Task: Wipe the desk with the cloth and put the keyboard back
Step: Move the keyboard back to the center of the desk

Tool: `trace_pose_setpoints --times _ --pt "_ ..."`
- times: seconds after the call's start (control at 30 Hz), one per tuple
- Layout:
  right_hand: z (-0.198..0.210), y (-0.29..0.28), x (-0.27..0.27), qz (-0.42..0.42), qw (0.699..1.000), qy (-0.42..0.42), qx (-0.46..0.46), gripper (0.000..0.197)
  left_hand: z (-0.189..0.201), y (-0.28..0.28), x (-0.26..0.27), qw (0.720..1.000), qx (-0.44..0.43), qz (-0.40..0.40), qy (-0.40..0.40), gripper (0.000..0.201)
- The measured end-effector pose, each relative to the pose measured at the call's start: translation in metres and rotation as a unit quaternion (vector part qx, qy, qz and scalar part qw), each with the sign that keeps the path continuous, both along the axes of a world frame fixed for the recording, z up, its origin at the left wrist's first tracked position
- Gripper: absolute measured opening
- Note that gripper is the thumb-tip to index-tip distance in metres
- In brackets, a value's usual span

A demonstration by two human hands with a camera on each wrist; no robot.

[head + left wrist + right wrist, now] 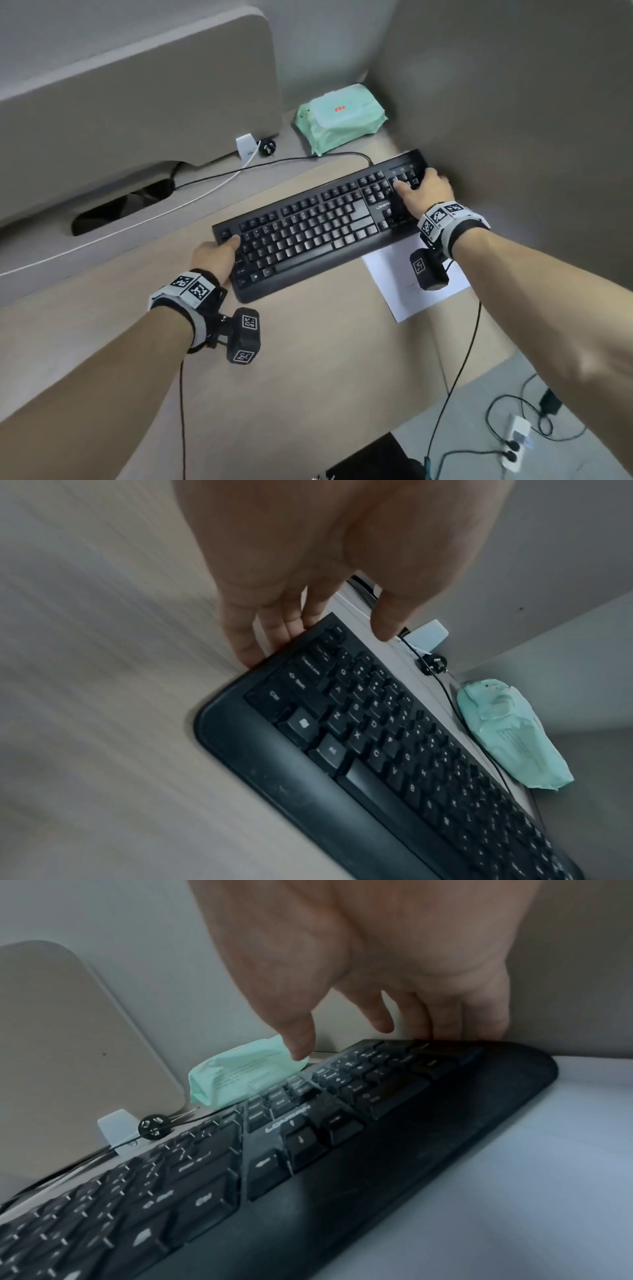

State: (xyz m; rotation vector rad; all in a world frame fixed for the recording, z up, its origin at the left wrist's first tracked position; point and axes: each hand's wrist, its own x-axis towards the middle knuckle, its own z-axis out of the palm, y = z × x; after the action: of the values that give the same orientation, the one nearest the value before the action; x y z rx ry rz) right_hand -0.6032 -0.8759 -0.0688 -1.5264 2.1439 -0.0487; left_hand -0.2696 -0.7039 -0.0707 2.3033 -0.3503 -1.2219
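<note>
A black keyboard [308, 233] lies slantwise on the light wooden desk [308, 359], its right end close to the side wall. My left hand [222, 250] grips its left end, thumb on the top corner and fingers [246, 647] curled behind the edge. My right hand [423, 185] grips the right end, thumb over the number keys and fingers [445, 1026] hooked over the far edge. A flat white sheet [411, 294] lies under the keyboard's right front corner; whether it is cloth or paper I cannot tell. The keyboard [377, 764] also fills much of the right wrist view [308, 1164].
A green pack of wipes [339, 118] lies in the far corner behind the keyboard. A white charger [246, 145] and a black plug [266, 148] sit by the grey partition [137, 102], their cables crossing the desk's back. A cable slot [120, 205] opens at the left. Floor cables lie lower right.
</note>
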Motion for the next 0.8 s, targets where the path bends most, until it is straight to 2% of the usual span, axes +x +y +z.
trace_pose_setpoints --times 0.07,0.2,0.33,0.43,0.47,0.57,0.6,0.73,0.8 --pt "0.001 -0.002 0.002 -0.007 1.000 0.023 0.001 0.074 0.000 -0.001 -0.001 1.000 -0.008 0.013 0.026 0.033" --pt "0.010 -0.002 0.008 -0.037 0.998 0.047 0.008 0.077 0.004 0.003 0.010 0.999 -0.008 0.025 0.047 0.059" --pt "0.028 0.014 0.040 -0.027 0.998 0.062 -0.012 0.082 0.012 0.025 0.044 0.997 -0.039 0.045 0.042 0.035" --pt "0.037 0.034 0.081 0.008 0.998 0.059 -0.010 0.085 0.022 0.054 0.088 0.997 -0.040 0.062 0.004 0.055" --pt "0.038 0.044 0.100 0.022 0.998 0.058 -0.009 0.087 0.026 0.069 0.106 0.996 -0.046 0.070 -0.013 0.057" --pt "0.038 0.079 0.171 0.057 0.997 0.044 -0.016 0.090 0.035 0.117 0.170 0.994 -0.050 0.094 -0.039 0.027" --pt "0.039 0.092 0.195 0.072 0.996 0.042 -0.018 0.090 0.039 0.134 0.192 0.993 -0.050 0.091 -0.051 0.025" --pt "0.035 0.145 0.302 0.114 0.993 0.022 -0.022 0.090 0.046 0.205 0.297 0.985 -0.038 0.153 -0.070 0.065" --pt "0.028 0.170 0.351 0.128 0.992 -0.007 -0.006 0.089 0.048 0.237 0.341 0.980 -0.037 0.175 -0.083 0.056"
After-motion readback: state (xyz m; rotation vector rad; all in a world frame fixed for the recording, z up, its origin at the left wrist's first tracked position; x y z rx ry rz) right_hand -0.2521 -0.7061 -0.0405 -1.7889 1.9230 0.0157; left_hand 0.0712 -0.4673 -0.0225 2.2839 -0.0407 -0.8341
